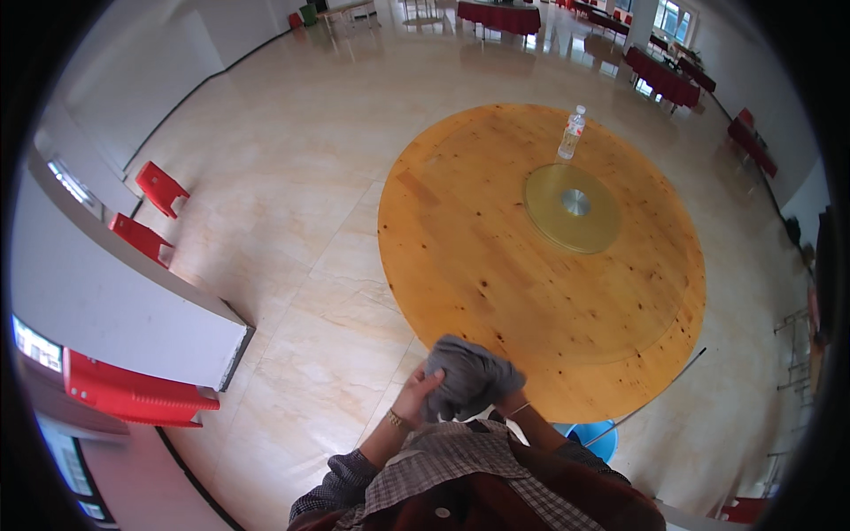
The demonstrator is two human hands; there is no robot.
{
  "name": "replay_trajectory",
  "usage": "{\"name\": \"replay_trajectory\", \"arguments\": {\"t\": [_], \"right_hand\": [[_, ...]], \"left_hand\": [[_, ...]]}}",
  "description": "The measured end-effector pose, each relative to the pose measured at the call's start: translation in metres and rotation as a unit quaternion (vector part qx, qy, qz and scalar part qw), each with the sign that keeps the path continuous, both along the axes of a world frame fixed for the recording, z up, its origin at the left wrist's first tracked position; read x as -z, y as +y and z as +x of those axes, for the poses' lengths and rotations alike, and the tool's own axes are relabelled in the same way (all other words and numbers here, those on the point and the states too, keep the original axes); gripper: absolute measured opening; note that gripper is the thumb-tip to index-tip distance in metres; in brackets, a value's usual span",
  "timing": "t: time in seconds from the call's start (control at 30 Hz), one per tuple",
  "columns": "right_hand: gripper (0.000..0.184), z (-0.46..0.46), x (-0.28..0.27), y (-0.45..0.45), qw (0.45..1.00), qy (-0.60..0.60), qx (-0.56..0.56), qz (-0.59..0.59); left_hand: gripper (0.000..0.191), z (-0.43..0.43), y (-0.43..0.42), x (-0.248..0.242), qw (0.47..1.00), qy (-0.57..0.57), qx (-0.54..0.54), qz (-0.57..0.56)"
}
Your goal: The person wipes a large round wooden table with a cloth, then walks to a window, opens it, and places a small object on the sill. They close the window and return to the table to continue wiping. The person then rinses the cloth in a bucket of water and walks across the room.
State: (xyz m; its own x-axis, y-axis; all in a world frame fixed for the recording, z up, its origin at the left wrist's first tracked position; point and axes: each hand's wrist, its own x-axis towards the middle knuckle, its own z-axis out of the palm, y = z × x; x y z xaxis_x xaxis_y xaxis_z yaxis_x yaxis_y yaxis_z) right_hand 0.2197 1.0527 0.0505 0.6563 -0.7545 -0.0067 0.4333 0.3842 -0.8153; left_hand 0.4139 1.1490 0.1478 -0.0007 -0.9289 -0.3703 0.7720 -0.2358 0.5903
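Note:
A bunched grey cloth (468, 378) is held in front of my body, at the near left edge of a round wooden table (451, 265). My left hand (418, 395) grips its left side, with the thumb lying over the fabric. On the other side, my right hand (511, 402) is mostly covered by the cloth, so its fingers are hidden. A round gold-toned turntable (551, 222) with a silver centre lies on the tabletop. Beyond it a clear plastic bottle (571, 136) with a white cap stands upright.
Below the table's near right edge is a blue bucket (601, 441), with a thin pole (654, 401) slanting past it. A white partition (133, 279) stands at left, near red plastic stools (159, 187). Farther off are tables with dark red cloths (498, 16). The tiled floor is glossy.

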Motion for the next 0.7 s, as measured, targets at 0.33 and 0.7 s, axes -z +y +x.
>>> {"name": "replay_trajectory", "arguments": {"t": [0.33, 0.7], "right_hand": [[0.082, 0.090, 0.009, -0.018, 0.619, 0.674, 0.100, -0.390], [0.045, 0.111, 0.088, -0.013, 0.719, 0.467, 0.040, -0.512]], "left_hand": [[0.055, 0.140, 0.091, 0.102, 0.955, -0.192, 0.006, 0.225], [0.039, 0.168, 0.054, 0.119, 0.945, -0.232, 0.073, 0.220]]}}
